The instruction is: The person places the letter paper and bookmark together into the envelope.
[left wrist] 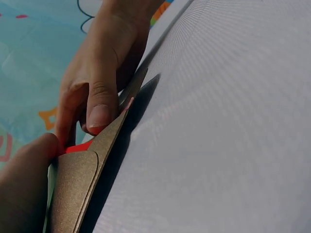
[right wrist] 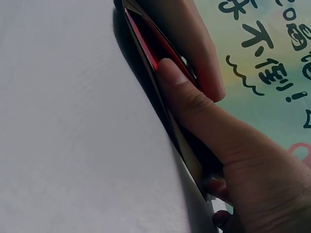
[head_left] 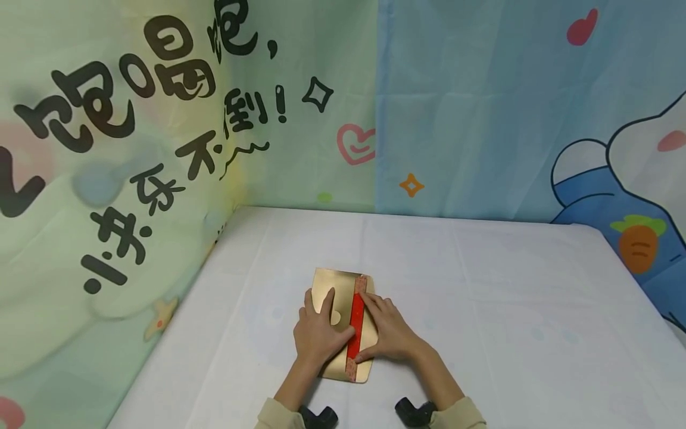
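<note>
A gold card envelope (head_left: 341, 280) lies on the white tabletop, tilted a little. A red strip (head_left: 356, 316) with patterned ends runs lengthwise between its gold panels. My left hand (head_left: 317, 333) holds the left side, its index finger along the gold surface and its thumb tip at the red strip. From the right, my right hand (head_left: 395, 330) grips the other panel, thumb and index finger set apart along the strip. In the right wrist view my right thumb (right wrist: 189, 94) overlaps the red opening. The left wrist view shows the envelope's edge (left wrist: 92, 191) raised over a dark shadow.
The white table (head_left: 509, 322) spreads around the envelope. Printed cloth hangs at the left (head_left: 107, 179) and along the back (head_left: 461, 107). Black wrist devices (head_left: 414, 412) sit by both sleeve cuffs.
</note>
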